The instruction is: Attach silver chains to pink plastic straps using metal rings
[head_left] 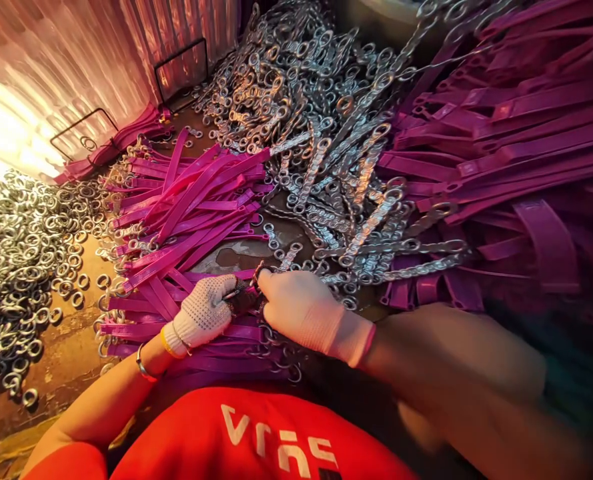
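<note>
We see our left hand (203,313) (gloved, like the other) clamped on a small dark piece (243,303); our right hand (296,307) grips its other side, pink straps (196,223) spreading beyond the left.

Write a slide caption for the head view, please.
Gloved left hand and right hand close together above magenta straps, with metal rings nearby.
</note>
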`<state>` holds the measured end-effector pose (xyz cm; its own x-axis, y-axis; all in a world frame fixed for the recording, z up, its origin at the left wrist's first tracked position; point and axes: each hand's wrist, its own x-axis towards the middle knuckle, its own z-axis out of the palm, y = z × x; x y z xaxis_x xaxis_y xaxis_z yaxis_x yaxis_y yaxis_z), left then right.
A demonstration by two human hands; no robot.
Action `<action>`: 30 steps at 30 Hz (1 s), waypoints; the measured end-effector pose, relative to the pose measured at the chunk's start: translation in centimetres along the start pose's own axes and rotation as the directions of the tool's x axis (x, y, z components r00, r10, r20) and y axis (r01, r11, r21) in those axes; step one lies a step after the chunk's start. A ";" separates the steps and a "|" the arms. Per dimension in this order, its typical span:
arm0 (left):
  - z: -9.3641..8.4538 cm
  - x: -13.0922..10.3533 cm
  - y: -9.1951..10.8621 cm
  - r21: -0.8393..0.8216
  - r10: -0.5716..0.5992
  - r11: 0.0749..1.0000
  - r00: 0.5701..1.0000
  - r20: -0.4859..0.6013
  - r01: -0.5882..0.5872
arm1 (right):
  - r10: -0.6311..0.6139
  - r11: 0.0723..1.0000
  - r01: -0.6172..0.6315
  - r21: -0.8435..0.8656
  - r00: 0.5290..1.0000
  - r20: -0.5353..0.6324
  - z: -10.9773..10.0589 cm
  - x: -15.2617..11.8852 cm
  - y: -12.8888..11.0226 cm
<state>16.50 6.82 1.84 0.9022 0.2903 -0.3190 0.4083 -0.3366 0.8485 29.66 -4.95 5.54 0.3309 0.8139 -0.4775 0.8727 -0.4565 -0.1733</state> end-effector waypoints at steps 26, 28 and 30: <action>-1.3 -0.8 0.9 -0.881 0.049 0.328 0.925 0.377 0.342 | -0.528 0.732 0.381 -0.564 0.842 -0.116 1.5 1.1 17.1; -1.3 -1.0 1.0 -0.865 0.018 0.368 0.927 0.375 0.342 | -0.581 0.720 0.431 -0.544 0.803 -0.132 1.9 1.0 18.1; -1.4 -1.2 1.4 -0.844 0.003 0.419 0.929 0.369 0.334 | -0.602 0.729 0.452 -0.514 0.781 -0.166 2.2 0.9 19.1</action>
<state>15.77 7.26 4.01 0.8910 -0.0617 -0.4498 0.3549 0.7125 0.6053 45.83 -13.80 -0.12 -0.2069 0.9703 -0.1255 0.9703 0.2199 0.1008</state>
